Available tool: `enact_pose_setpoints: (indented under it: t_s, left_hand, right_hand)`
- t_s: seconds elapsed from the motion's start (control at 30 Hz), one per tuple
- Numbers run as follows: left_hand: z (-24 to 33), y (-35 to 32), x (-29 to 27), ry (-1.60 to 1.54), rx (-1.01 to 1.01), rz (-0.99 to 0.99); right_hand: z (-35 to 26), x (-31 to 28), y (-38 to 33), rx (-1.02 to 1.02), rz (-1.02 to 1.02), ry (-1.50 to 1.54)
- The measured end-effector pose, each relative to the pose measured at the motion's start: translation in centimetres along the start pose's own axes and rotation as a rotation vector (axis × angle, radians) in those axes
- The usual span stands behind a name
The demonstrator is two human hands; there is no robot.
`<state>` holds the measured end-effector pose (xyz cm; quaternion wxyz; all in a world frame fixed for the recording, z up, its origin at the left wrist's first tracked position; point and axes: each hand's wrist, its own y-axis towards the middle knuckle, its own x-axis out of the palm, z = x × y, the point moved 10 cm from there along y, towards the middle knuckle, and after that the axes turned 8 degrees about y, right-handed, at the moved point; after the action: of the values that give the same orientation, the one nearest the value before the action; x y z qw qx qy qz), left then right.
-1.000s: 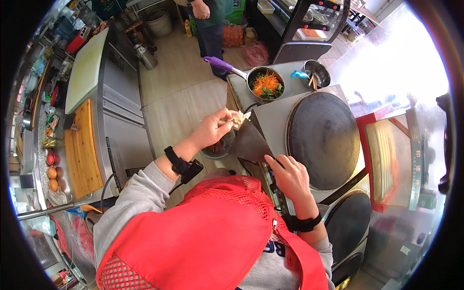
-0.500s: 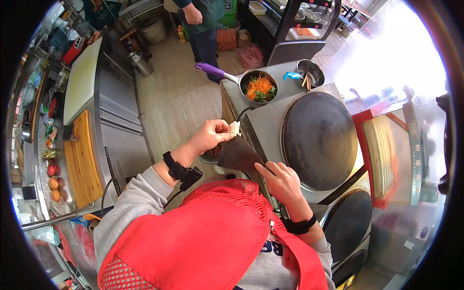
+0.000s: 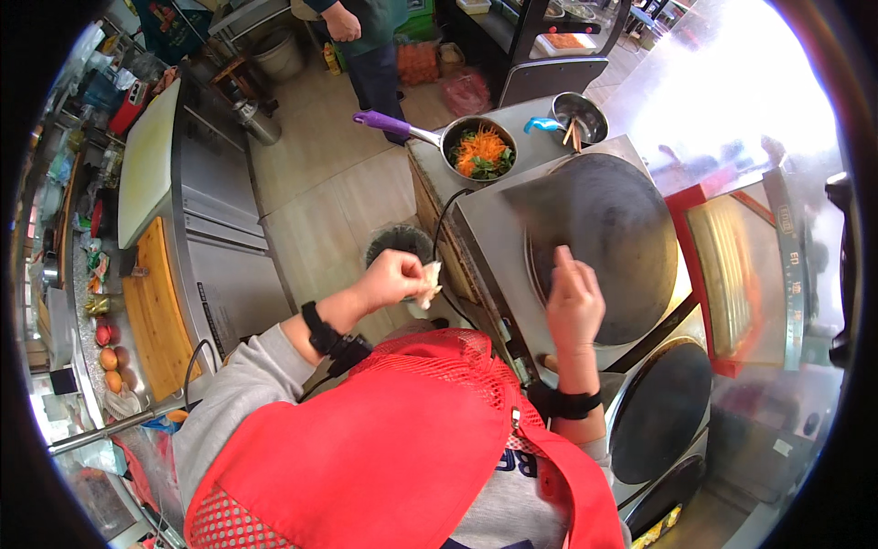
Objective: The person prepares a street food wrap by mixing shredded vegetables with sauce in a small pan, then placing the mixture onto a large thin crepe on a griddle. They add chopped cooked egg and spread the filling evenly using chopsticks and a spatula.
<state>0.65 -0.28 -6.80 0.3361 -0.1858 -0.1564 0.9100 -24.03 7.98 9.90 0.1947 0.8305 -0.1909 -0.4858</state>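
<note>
My left hand [image 3: 395,277] is closed, its fingertips pinching a small crumpled whitish piece [image 3: 430,282]; whether it is tissue or food I cannot tell. Below it on the floor stands a lined bin [image 3: 400,238], partly covered by that hand. My right hand [image 3: 575,302] reaches over the near left edge of a round dark griddle [image 3: 622,247]. From its fingers a thin dark scraper [image 3: 535,203], smeared by motion, extends over the griddle's left rim. The scraper's lower part blends into the dark plate.
Behind the griddle, a purple-handled pot [image 3: 479,151] holds shredded carrot and greens, beside a metal bowl [image 3: 582,119] with utensils. Another round griddle [image 3: 660,412] lies nearer. A red-framed box [image 3: 732,284] stands right. At left are a wooden board [image 3: 154,306] and counter. Someone stands at the back.
My right hand has swung the scraper up from beside the bin onto the griddle. My left hand stays near the bin with the whitish piece, now apart from the scraper.
</note>
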Motion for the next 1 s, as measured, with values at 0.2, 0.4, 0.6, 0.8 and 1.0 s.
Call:
enact_pose_setpoints:
  t_s: [0.2,0.4,0.6,0.8,1.0]
  left_hand:
    - [2.8,-1.5,-5.2,-0.089,0.176,0.244]
    - [12.3,-1.3,-4.9,-0.004,0.455,0.340]
    - [16.4,-1.1,1.6,0.421,0.796,0.293]
    - [7.6,1.6,-9.9,0.495,0.383,0.689]
    - [11.9,-3.5,-3.0,0.262,0.707,0.567]
  right_hand:
    - [-0.1,-1.7,0.3,-0.158,-0.115,-0.038]
    - [-3.5,1.8,-0.2,-0.237,-0.168,-0.022]
    - [-5.8,5.5,-1.3,-0.198,-0.291,0.035]
    - [-4.7,4.6,-2.5,-0.131,-0.247,0.111]
    - [1.5,10.2,-6.0,0.798,-0.498,0.966]
